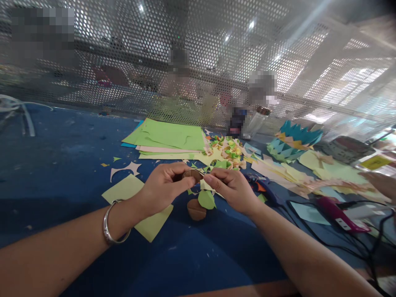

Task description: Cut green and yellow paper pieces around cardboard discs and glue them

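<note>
My left hand, with a silver bangle at its wrist, pinches a small brown cardboard piece over the blue table. Close to that piece's right edge, the thumb and fingers of my right hand are pressed together. A thin, pale edge shows between the two hands, but what the right fingers grip is too small to make out. Below them lies a second rounded brown cardboard piece, partly under a light green paper disc. Yellow-green paper lies beneath my left wrist.
Stacked coloured paper and curled paper pieces lie behind my hands. Rightward are a glue gun, blue paper crown, magenta power strip and cables. Another person's hand appears far right. A perforated metal screen stands behind.
</note>
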{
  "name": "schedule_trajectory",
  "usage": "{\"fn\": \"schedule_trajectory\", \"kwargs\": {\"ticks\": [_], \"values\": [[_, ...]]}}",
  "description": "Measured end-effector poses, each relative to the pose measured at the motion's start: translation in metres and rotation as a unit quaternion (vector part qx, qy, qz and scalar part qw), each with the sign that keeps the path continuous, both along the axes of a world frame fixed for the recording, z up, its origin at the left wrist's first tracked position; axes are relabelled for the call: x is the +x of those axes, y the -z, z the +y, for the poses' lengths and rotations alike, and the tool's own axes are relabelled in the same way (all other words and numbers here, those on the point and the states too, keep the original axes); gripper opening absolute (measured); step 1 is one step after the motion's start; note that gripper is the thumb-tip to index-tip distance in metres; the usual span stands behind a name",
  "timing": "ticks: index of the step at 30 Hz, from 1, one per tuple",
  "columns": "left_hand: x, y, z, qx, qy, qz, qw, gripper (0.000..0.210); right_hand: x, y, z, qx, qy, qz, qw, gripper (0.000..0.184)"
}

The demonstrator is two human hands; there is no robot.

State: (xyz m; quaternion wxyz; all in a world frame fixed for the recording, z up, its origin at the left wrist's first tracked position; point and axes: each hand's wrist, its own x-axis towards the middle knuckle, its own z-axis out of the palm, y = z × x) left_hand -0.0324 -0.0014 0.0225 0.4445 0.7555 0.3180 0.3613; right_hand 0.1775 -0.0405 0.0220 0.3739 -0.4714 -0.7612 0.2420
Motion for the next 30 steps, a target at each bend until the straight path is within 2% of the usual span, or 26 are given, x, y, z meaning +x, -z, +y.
{"fn": "schedule_trajectory", "kwargs": {"ticks": [9,14,22,30], "values": [[0.0002,0.0025,0.004,-0.003,0.013,-0.001,1.0,0.023,0.0018,0.0011,0.0002,-0.001,-0.003,-0.022,1.0,0.047],[-0.0016,0.0025,0.0049,-0.007,0.034,0.002,0.999,0.016,0.0029,0.0014,-0.0001,-0.009,0.0,-0.042,0.999,0.046],[-0.001,0.0038,0.0076,0.011,0.03,0.006,0.999,0.021,0.0021,0.0018,-0.0001,0.007,-0.002,-0.017,1.0,0.044],[-0.0013,0.006,0.0087,0.012,0.037,0.008,0.999,0.015,0.0025,0.002,0.0011,-0.001,-0.007,-0.022,1.0,0.045]]}}
